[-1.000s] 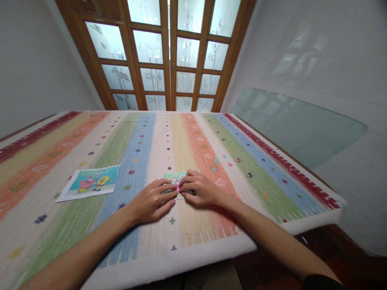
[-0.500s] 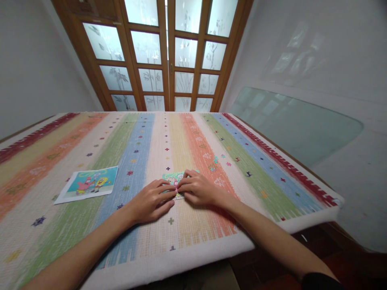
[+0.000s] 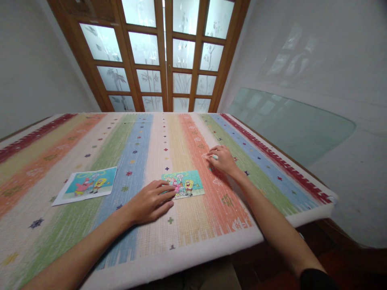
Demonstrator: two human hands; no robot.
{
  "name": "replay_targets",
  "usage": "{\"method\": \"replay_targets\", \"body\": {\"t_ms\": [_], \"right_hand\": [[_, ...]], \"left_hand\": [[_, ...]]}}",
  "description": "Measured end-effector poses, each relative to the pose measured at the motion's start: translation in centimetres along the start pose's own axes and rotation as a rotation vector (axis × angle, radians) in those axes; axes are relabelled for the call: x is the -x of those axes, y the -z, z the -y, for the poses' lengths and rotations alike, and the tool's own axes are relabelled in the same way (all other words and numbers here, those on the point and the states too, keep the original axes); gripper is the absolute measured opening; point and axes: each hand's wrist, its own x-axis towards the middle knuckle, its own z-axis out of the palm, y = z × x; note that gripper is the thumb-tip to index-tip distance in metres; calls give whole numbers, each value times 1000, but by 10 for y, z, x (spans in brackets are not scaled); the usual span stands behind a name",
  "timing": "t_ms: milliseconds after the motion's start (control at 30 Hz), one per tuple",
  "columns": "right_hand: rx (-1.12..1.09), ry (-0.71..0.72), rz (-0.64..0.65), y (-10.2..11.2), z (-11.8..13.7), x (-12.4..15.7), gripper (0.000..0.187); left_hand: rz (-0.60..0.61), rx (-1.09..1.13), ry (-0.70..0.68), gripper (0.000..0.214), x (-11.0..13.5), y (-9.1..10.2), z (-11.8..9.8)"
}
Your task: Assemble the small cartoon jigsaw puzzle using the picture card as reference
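A small cartoon jigsaw puzzle (image 3: 185,184) lies flat on the striped table cloth (image 3: 90,145). My left hand (image 3: 150,202) rests flat beside it, fingers stretched out, fingertips touching its left edge. My right hand (image 3: 223,159) is up and to the right of the puzzle, over the orange stripe. Its fingers are curled in a pinch on the cloth; a bit of teal shows under them, too small to name. A printed picture card (image 3: 87,186) with the same cartoon lies to the left.
The table's near edge (image 3: 169,262) and right edge (image 3: 302,189) drop off to a dark floor. A sheet of glass (image 3: 290,125) leans on the right wall. Wooden doors with frosted panes (image 3: 165,56) stand behind the table.
My right hand left the puzzle and moved up and to the right, uncovering the picture. My left hand stayed in place.
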Motion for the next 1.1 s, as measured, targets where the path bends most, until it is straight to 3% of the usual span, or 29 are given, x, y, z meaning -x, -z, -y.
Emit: {"method": "replay_targets", "body": {"t_ms": [133,233,367,633,733,900,1100], "right_hand": [[187,-201,18,8,-38,4,31],[225,-269,76,9,-54,8,32],[134,-317,134,7,-62,7,28],[-64,-376,91,12,-63,0,11],[-166,-407,61,13,-59,-1,13],[-680,-375,31,14,-30,-2,28],[-856,-302,99,6,14,-2,23]], "left_hand": [[-15,-16,-11,29,0,1,-1],[-37,-11,-8,30,0,2,-1],[-41,-6,-16,30,-1,2,-2],[-32,2,-15,27,-1,0,-1],[-28,-1,-11,27,0,0,0],[-35,-18,-10,26,0,0,0],[-44,-9,-13,24,-2,1,-1]]}}
